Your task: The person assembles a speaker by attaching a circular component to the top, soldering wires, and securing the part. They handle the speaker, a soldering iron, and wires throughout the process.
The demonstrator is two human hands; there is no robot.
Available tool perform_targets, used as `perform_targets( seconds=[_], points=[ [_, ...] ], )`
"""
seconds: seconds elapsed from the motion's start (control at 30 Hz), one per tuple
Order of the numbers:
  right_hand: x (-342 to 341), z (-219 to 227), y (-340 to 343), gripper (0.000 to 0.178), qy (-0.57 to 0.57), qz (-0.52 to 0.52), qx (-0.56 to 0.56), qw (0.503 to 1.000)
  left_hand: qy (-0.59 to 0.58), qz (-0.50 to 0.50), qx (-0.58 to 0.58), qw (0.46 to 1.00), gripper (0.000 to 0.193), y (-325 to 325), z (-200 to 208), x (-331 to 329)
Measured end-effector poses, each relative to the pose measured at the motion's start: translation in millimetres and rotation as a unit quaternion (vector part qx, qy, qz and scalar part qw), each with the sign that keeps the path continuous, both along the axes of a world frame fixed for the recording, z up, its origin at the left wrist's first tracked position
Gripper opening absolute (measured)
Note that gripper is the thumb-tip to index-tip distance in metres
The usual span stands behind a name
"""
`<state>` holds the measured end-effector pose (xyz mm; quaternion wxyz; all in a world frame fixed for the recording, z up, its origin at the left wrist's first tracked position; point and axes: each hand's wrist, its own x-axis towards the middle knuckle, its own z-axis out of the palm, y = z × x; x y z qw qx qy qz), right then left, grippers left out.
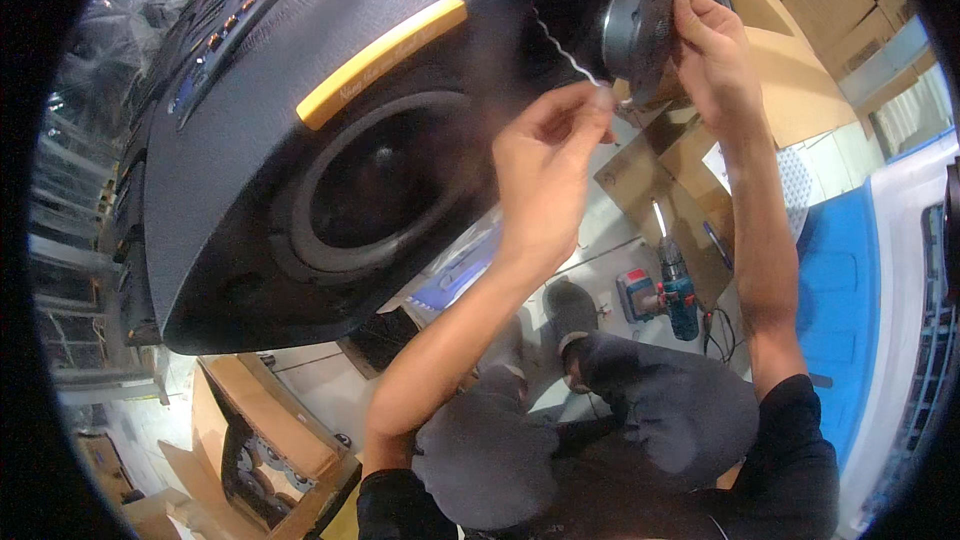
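Observation:
My right hand point(718, 58) is raised at the upper right, its thumb and fingers closed on the rim of a small loudspeaker driver point(632, 30) with a silvery round magnet. Just left of it, my left hand point(550, 145) pinches the end of a thin twisted white wire point(566, 52). That wire comes out of a dark opening in a big black speaker cabinet point(225, 270). Whether the wire touches the driver's terminal is hard to make out. A large round woofer point(385, 180) is set in the cabinet's face, below a yellow strip point(385, 60).
On the floor between my feet and some cardboard lies a cordless drill point(675, 290), with a blue pen point(718, 245) beside it. An opened cardboard box point(285, 430) holding parts stands at lower left. A blue plastic surface point(835, 280) is at right; cartons point(840, 0) are stacked behind.

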<state>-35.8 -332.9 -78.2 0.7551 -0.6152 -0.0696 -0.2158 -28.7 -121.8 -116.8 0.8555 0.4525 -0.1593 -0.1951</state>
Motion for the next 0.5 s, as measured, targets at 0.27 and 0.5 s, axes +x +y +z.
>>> perform_targets(
  seconds=[0.27,0.5],
  points=[
    [3,-2,-5,0.027,-0.025,0.060,0.032,0.997,0.013,-0.008,-0.011,1.000,0.019,-10,6,6],
    [5,-8,-2,0.024,-0.018,0.079,0.069,0.994,0.015,0.012,0.021,1.000,0.017,-13,8,12]
  ],
)
